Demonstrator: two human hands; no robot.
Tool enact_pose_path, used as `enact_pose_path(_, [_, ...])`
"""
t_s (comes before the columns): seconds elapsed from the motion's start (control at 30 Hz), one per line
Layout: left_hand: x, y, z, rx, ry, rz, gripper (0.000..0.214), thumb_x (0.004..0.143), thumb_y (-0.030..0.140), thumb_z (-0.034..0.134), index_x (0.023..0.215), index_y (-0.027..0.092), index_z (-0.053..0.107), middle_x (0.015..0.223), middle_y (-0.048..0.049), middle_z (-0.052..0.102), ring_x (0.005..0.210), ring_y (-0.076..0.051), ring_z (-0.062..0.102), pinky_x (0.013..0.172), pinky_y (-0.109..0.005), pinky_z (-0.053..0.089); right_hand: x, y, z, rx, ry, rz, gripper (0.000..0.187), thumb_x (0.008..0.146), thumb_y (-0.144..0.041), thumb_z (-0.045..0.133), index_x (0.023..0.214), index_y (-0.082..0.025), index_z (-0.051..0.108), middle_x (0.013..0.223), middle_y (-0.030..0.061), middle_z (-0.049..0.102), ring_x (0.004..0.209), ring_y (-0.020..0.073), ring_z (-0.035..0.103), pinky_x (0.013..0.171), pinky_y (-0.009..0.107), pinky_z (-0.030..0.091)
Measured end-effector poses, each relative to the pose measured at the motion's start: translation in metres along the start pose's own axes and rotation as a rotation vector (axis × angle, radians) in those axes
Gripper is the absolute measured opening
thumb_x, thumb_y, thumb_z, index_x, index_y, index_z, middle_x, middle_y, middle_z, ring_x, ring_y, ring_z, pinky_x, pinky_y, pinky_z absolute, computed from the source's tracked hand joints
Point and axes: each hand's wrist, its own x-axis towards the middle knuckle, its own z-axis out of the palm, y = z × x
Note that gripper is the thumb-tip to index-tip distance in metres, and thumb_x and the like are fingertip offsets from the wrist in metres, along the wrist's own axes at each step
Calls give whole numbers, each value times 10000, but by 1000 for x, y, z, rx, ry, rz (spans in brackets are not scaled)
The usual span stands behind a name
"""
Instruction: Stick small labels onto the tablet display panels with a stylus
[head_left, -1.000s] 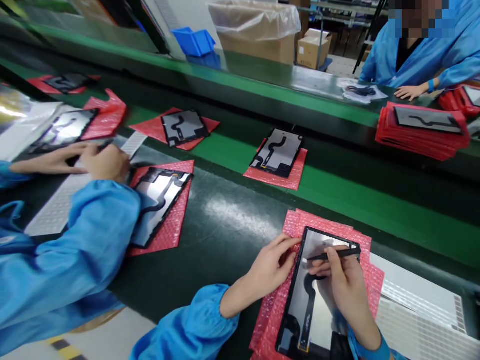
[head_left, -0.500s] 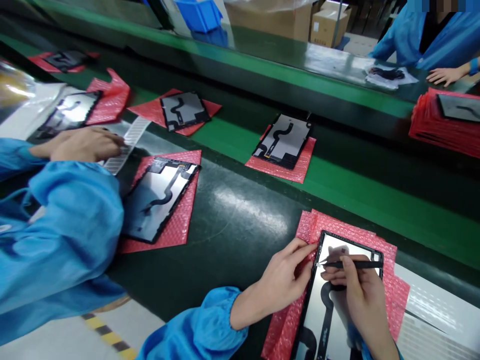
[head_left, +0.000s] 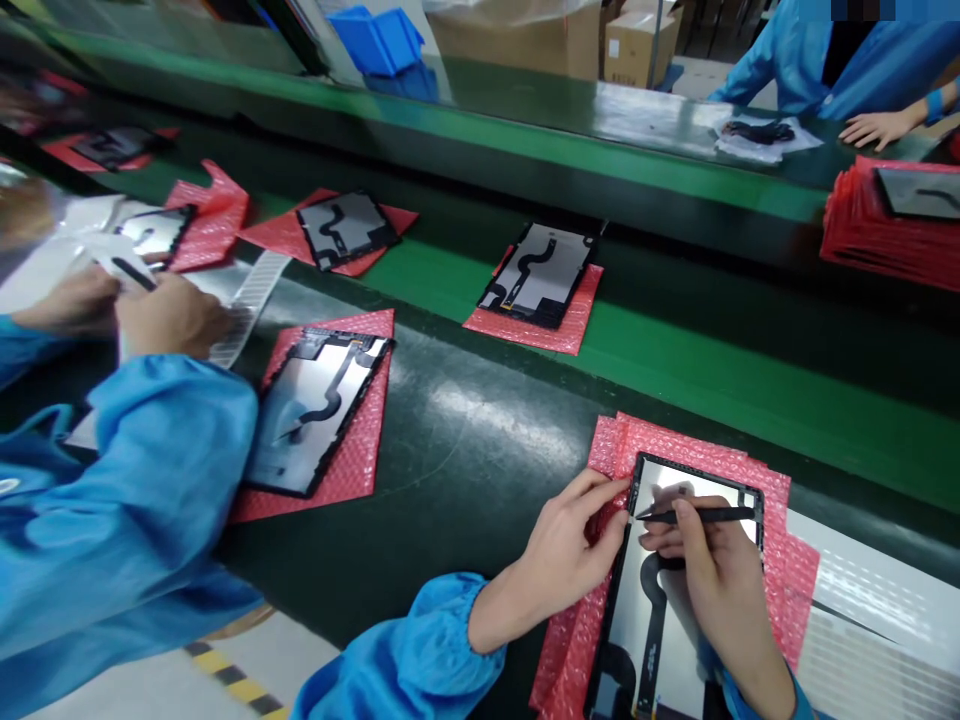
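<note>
A tablet screen panel (head_left: pixel 622 625) with a silvery back, a black frame and a curved black flex cable (head_left: pixel 655 610) lies on stacked red bubble-wrap sleeves (head_left: pixel 780 495). My left hand (head_left: pixel 574 535) rests at its upper left edge, thumb and index finger apart and touching the border. Black tweezers (head_left: pixel 724 514) lie almost level in my right hand (head_left: pixel 712 560), pinched between thumb and fingers. Their tips point left, at the panel's left border near my left thumb. Whether anything is between the tips is too small to tell.
Another panel (head_left: pixel 330 400) on red wrap lies to the left, beside a co-worker's sleeve (head_left: pixel 150 480) and hands. More panels (head_left: pixel 540 270) sit along the green conveyor (head_left: pixel 697 370). White strip sheets (head_left: pixel 862 640) lie at right. Across the line are a red stack (head_left: pixel 859 225) and another person's hand (head_left: pixel 877 128).
The tweezer tips have come together and moved slightly left to the panel's border. My left hand stays at the edge. The co-worker's hands have separated and now handle a white strip.
</note>
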Motion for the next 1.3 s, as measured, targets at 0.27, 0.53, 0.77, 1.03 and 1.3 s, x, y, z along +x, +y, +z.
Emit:
enact_pose_path(0.27, [2,4,13,92,99,-89,259,882,185,643,1130,201,716,976,-23,670,710,-130,614,669,-275,504,5,-9,-1,110,52,-9,512,930,-687,686,1027,-186,638,793,91,793,630,240,789,563,316,663])
enact_pose_path(0.53, [9,1,6,211,60,-86,290,891,328,695,1155,207,689,1033,-24,643,698,-134,604,683,-298,507,-22,-17,-127,192,342,-250,390,901,-577,786,945,-215,648,689,68,772,529,268,755,482,355,629])
enact_pose_path(0.77, [-1,46,28,309,91,304,229,981,292,621,1185,197,663,1144,-86,655,1059,-237,669,896,-384,572,-61,35,-220,62,444,-113,434,854,-604,814,936,-205,666,676,70,763,549,267,750,530,371,636])
enact_pose_path(1.03, [-2,115,142,411,-574,744,235,977,348,659,1077,137,690,1105,-110,699,1051,-284,659,939,-408,566,-41,57,-280,-51,540,-136,479,820,-677,808,955,-235,684,675,72,763,561,273,724,542,384,591])
enact_pose_path(1.3, [40,133,258,535,-479,849,727,950,643,599,1358,42,599,1539,-248,514,1397,-413,484,1107,-504,428,-14,62,-326,-91,529,-124,500,792,-677,824,958,-228,680,727,69,770,570,268,722,506,366,576])
